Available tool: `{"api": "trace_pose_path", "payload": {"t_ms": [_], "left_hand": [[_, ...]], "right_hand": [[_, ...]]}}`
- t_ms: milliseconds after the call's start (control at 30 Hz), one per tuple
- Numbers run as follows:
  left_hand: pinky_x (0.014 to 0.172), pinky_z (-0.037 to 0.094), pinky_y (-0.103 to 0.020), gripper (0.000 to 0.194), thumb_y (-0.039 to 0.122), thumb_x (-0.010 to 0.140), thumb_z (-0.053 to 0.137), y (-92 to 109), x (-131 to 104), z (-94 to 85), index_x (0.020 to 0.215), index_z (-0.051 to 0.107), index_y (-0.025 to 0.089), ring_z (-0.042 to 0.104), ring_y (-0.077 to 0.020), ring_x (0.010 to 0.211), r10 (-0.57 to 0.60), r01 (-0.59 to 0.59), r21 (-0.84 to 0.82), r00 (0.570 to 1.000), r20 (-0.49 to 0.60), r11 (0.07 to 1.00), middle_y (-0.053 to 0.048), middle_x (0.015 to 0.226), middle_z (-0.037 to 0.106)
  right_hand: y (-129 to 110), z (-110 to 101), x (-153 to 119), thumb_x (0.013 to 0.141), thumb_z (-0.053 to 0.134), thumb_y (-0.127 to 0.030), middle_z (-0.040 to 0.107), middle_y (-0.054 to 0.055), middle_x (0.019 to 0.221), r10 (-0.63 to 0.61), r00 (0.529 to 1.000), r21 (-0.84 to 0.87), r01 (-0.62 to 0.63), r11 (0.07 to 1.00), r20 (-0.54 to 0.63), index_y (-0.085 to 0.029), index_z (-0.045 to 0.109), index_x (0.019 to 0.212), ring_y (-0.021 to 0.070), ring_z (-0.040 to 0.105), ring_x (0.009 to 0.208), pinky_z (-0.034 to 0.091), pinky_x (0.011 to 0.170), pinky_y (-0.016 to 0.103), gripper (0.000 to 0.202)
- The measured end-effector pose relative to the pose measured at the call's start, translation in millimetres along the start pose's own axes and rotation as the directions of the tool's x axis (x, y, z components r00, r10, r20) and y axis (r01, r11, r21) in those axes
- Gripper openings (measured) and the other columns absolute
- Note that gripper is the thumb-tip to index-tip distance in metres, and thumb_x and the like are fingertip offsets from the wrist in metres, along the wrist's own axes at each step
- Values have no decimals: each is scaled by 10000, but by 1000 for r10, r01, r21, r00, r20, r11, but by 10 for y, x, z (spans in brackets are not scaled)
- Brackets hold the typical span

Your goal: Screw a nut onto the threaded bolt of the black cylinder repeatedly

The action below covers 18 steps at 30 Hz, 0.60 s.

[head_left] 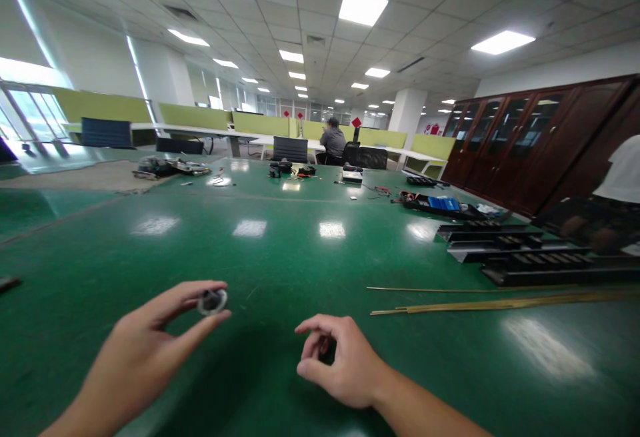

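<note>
Between the thumb and fingers of my left hand (145, 340) is a small round ring-shaped part (212, 301), pale at its rim and dark in the middle. Its exact kind is too small to make out. It is held above the green tabletop (280, 257). To the right, my right hand (343, 360) hovers over the same surface with curled fingers, thumb and index finger apart. Nothing shows between them. Thin brass-coloured rods (450, 305) lie on the table to the right of my right hand.
Black metal channels (540, 267) lie at the right. Behind them is a black tray with blue pieces (443, 202). Tools and loose parts (285, 169) sit along the far edge. One person (333, 140) sits farther off; another, in a white top (620, 170), is at the right.
</note>
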<state>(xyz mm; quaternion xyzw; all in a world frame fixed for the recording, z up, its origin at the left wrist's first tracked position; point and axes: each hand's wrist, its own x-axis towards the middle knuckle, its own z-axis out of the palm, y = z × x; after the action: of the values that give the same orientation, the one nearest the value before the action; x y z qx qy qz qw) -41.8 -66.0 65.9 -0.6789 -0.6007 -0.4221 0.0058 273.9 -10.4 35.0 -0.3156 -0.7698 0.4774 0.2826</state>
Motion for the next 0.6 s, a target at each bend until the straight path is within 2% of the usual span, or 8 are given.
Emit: {"api": "trace_pose_path", "payload": {"t_ms": [33,100,133,200,333,467,600], "left_hand": [[955,591,-333,468,443,831,773,78,-63,144,1246,644,270,712,-220,1049,101,-102,11,993,56,995,-23,1204,718],[970,579,-288,425,347,871,744,247,-202,391,1270,610,283,702,-193,1077,289,-289,-21,943,166,957,-24,1213,707],[943,583,-259,411,291,886,724,320,-270,484,1275,594,280,705,-178,1058,347,-344,-54,915,207,938,-28,1187,710],[852,591,-217,381,209,897,687,419,-388,605,1255,571,267,711,-158,976,391,-375,-111,882,264,920,-35,1096,716],[766,581,-226,296,161,898,656,446,-505,640,1165,553,236,691,-157,892,398,-361,-170,860,319,917,-47,997,696],[825,572,-273,312,110,889,634,454,-495,585,1167,547,221,669,-173,941,434,-389,-204,857,279,898,-66,1030,690],[850,562,-293,384,116,891,639,482,-499,577,1240,533,237,656,-180,977,449,-406,-197,844,293,892,-65,1068,687]], "right_hand": [[-8,-8,-3,783,795,-298,739,21,882,-11,1000,-14,11,1000,5,-197,648,1200,154,650,718,501,736,284,454],[-7,-9,-8,706,867,-332,731,14,903,-28,999,-37,29,999,18,-209,617,1196,158,650,724,497,725,279,563],[0,-1,-10,659,901,-348,727,10,906,-34,999,-46,35,998,25,-213,607,1181,159,648,726,493,715,274,613],[23,24,-12,597,939,-381,721,5,911,-48,998,-65,51,997,49,-220,603,1135,162,644,737,486,701,264,655],[44,66,-13,570,951,-451,717,14,955,-83,993,-129,94,987,88,-231,630,1104,176,644,789,487,722,269,661],[10,63,-11,556,948,-501,718,21,997,-116,991,-203,126,971,64,-247,662,1142,201,652,855,487,773,292,699],[-6,64,-17,600,926,-525,723,21,955,-141,988,-277,153,949,62,-239,720,1050,205,654,844,473,765,295,571]]}}
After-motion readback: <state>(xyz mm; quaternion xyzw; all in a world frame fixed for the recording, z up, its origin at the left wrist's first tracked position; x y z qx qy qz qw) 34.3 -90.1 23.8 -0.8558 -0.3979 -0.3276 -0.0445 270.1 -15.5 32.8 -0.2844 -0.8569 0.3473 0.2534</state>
